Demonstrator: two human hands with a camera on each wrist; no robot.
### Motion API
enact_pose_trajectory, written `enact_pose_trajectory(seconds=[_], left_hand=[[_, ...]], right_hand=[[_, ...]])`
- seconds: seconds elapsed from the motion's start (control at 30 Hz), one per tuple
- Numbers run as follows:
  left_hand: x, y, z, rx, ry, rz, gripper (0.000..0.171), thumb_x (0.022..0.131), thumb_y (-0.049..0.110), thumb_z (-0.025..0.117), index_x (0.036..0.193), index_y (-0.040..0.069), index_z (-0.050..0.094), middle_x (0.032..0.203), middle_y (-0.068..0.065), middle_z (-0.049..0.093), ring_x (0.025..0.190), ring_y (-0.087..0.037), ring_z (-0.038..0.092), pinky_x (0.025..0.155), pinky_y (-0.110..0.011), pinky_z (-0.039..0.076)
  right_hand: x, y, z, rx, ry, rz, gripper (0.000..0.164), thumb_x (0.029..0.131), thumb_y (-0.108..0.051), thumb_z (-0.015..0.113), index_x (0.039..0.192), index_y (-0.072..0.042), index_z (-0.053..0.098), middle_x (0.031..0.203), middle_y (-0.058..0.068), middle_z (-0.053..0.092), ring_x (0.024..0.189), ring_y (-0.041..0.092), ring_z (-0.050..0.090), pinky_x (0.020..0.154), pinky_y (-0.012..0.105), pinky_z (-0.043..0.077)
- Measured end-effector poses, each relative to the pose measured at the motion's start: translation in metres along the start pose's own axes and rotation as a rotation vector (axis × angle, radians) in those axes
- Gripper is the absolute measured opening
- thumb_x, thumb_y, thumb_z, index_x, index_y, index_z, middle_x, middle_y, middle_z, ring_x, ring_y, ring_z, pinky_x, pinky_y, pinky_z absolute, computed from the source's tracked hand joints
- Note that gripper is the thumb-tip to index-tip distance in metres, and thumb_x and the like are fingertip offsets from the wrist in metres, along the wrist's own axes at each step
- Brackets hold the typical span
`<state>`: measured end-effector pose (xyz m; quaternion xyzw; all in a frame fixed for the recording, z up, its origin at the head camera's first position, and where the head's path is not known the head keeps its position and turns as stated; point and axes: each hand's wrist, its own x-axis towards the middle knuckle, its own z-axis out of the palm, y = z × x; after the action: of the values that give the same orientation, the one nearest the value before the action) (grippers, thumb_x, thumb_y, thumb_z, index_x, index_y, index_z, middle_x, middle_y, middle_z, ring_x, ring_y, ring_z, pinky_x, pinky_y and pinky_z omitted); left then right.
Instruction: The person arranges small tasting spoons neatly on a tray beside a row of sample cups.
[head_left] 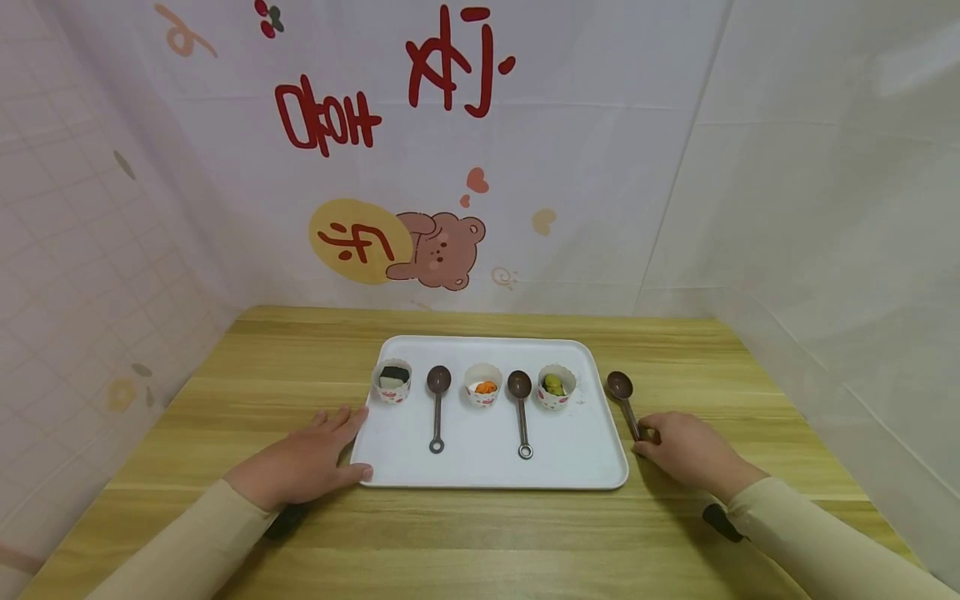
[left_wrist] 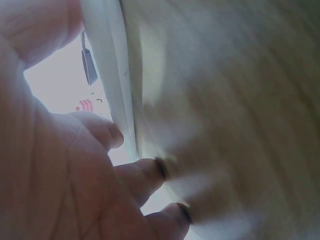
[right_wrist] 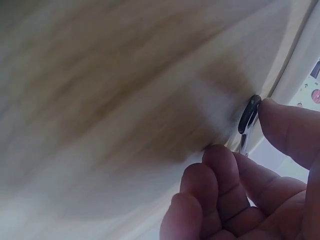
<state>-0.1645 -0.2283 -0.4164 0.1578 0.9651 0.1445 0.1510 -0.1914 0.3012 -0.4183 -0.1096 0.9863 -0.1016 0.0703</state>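
A white tray [head_left: 480,467] lies on the wooden table. My left hand [head_left: 307,457] rests at its left edge, thumb at the front corner, fingers spread and fairly straight along the side. Right of the tray, my right hand [head_left: 693,450] pinches the handle of a brown measuring spoon [head_left: 621,387]; its round handle end [right_wrist: 249,116] shows by the thumb in the right wrist view. Two more brown measuring spoons, one left [head_left: 438,381] and one right [head_left: 521,385], lie on the tray between the paper cups.
Three patterned paper cups stand on the tray: a left cup [head_left: 392,393] with a black-and-white piece, a middle cup [head_left: 482,396] with orange bits, and a right cup [head_left: 554,398] with green pieces. White cloth walls [head_left: 562,150] enclose the wooden table [head_left: 480,542].
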Motion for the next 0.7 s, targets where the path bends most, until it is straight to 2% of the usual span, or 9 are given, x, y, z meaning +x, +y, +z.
enact_pose_trajectory(seconds=[0.7], left_hand=[[0.0007, -0.0013, 0.0007, 0.006, 0.011, 0.009, 0.098, 0.095, 0.062, 0.069, 0.164, 0.001, 0.033, 0.165, -0.036, 0.032, 0.148, -0.067, 0.028, 0.112, -0.078, 0.033]], right_hand=[[0.0053, -0.0061, -0.0018, 0.012, -0.001, 0.045, 0.022, 0.096, -0.023, 0.075, 0.102, -0.002, 0.075, 0.084, 0.002, 0.073, 0.071, 0.015, 0.056, 0.067, 0.037, 0.052]])
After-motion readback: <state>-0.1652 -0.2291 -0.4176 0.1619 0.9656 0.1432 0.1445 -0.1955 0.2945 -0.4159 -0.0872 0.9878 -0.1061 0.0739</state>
